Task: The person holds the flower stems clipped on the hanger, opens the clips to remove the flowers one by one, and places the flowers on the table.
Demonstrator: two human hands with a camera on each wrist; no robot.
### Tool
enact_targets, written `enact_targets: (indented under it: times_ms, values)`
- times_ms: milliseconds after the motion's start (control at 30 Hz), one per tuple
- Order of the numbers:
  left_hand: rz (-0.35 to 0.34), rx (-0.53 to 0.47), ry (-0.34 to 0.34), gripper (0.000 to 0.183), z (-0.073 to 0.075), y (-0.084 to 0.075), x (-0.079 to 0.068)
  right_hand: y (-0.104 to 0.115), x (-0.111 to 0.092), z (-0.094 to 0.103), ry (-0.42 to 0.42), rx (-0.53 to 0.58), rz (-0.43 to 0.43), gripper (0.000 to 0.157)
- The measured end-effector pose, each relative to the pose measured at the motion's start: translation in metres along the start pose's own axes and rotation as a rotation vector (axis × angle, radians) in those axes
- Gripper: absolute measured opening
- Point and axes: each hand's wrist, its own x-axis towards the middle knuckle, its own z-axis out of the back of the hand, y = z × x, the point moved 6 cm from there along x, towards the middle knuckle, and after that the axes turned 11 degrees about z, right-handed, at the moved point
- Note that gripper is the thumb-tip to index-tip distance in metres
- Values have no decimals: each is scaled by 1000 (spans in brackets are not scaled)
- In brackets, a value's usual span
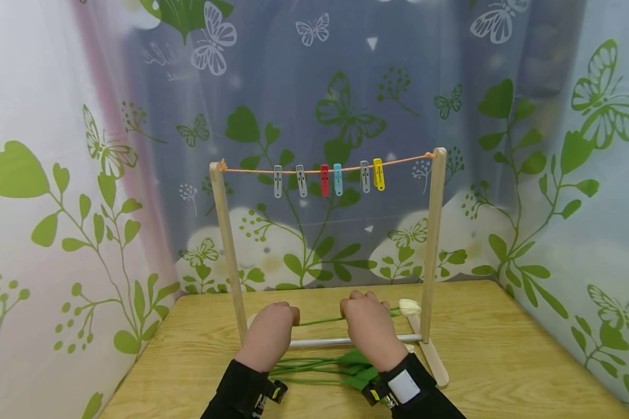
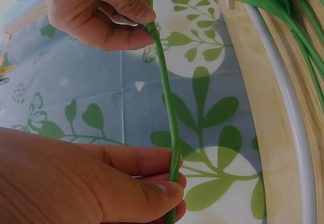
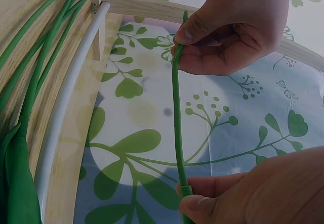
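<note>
Both hands hold one artificial tulip [image 1: 410,307] sideways above the table, its white bloom to the right. My left hand [image 1: 272,331] pinches the green stem [image 2: 171,102] near its bare end, between thumb and fingers. Further along, my right hand [image 1: 369,326] pinches it by the leafy part below the bloom. In the right wrist view, the stem's tip pokes out past the left hand [image 3: 238,29]. Below the hands lie several more green stems [image 1: 306,368] with leaves [image 1: 353,381]; their blooms are mostly hidden by the right arm.
A wooden stand [image 1: 434,250] with a white crossbar [image 1: 320,342] spans the table [image 1: 503,361]. Along its orange string [image 1: 257,171] hang several clips, among them a red clip [image 1: 325,180] and a yellow clip [image 1: 379,174]. A patterned curtain [image 1: 293,244] encloses the table.
</note>
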Motion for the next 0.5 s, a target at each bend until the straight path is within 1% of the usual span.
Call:
enact_targets:
  times_ms: [200,500]
  values:
    - [-1,19,-3,22,-1,-1,0,1,-1,1,0,14,13,23]
    - [-2,20,5,23,-3,0,0,1,-2,-1,1,16,20,21]
